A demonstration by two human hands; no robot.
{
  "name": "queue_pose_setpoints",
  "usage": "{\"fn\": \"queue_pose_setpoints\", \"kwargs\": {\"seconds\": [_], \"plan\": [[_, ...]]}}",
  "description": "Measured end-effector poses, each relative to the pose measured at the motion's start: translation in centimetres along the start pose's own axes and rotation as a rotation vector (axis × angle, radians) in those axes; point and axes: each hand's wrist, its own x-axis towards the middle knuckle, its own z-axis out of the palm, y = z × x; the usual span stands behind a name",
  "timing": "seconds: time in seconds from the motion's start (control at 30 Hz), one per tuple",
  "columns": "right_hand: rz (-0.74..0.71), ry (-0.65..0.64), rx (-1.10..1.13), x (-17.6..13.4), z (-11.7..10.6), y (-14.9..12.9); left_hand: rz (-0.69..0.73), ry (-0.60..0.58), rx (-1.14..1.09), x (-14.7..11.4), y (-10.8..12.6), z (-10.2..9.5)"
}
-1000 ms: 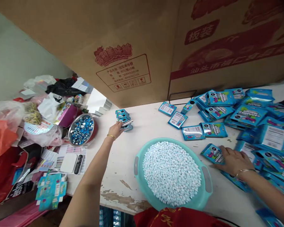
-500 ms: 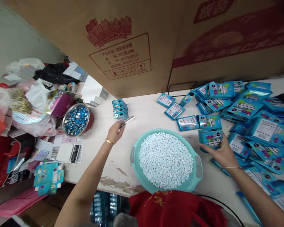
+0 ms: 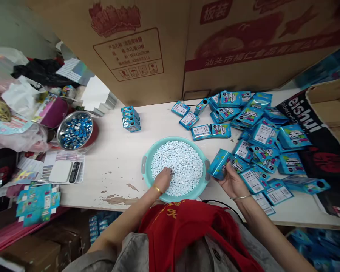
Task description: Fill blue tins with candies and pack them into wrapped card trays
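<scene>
My left hand (image 3: 163, 179) is closed and dips into pale blue candies (image 3: 184, 166) heaped in a turquoise basin (image 3: 147, 151). A bit of a small metal-looking tool shows at its fingertips; the rest is hidden by the hand and the candies. To the right of the basin, my right hand (image 3: 232, 181) grips a blue candy box (image 3: 219, 164), held tilted by the rim. Many similar blue boxes (image 3: 263, 134) lie piled beyond that hand. Several small boxes (image 3: 132, 120) stand in a short row on the table, left of centre.
Large cardboard cartons (image 3: 147, 49) wall off the back. On the left are a metal bowl (image 3: 92, 130) of blue and silver wrapped sweets, a white scale (image 3: 61, 172), flattened blue cartons (image 3: 38, 202) and plastic bags. An open black-printed carton (image 3: 323, 151) stands at the right.
My left hand has moved from beside the small row of boxes down into the candies, with the thin tool. My right hand has brought its box closer to the basin. The view has shifted.
</scene>
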Motion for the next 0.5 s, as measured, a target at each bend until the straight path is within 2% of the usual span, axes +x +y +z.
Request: {"fn": "queue_pose_setpoints", "kwargs": {"seconds": [0.13,0.23,0.33,0.5], "plan": [[-0.048,-0.035,-0.061,-1.5,0.6,-0.2,0.058,0.083,-0.091,3.1,1.8,1.8],[-0.128,-0.043,-0.167,-1.8,1.0,-0.3,0.127,0.105,-0.154,3.3,1.6,1.5],[-0.268,-0.038,-0.355,-1.6,0.9,-0.1,0.207,0.11,-0.201,1.9,0.4,-0.7],[-0.569,-0.021,-0.854,-1.2,0.9,0.5,0.414,0.183,-0.241,-1.8,-0.9,-7.0]]}}
